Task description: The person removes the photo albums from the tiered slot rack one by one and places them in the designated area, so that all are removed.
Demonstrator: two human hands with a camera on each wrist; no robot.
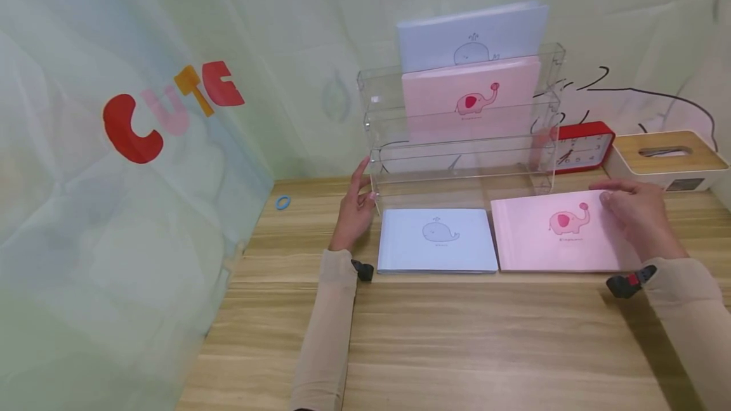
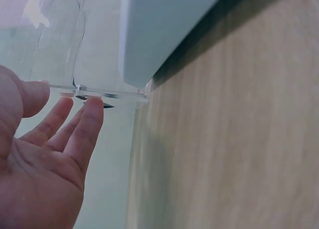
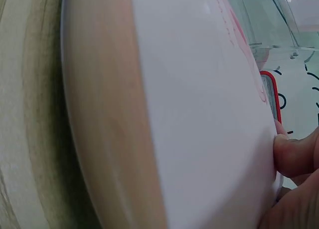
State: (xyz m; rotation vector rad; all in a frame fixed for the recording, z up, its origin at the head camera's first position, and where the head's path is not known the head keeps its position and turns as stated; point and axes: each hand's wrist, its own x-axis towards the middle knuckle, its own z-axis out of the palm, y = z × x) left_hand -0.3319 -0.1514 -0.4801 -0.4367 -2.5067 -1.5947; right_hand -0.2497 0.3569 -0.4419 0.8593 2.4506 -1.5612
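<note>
My left hand [image 1: 352,214] is at the left end of a clear acrylic rack [image 1: 457,173], its extended fingertips touching the side panel [image 2: 112,95]. With my right hand [image 1: 642,214] I pinch the upper right edge of a pink elephant-print album [image 1: 537,233], thumb on its cover; the fingers behind are mostly hidden. To the left of it, a pale blue whale-print album [image 1: 405,240] leans at the rack's foot. Higher up in the rack stand another pink elephant album [image 1: 434,97] and, behind it, another blue whale album [image 1: 428,43].
A red-framed clock [image 1: 596,144] and a tissue box with a wooden lid [image 1: 697,141] stand right of the rack. A blue ring [image 1: 282,202] lies on the wooden table [image 1: 457,347] at the left. Fabric [image 1: 297,81] hangs behind and left, with letters reading CUTE.
</note>
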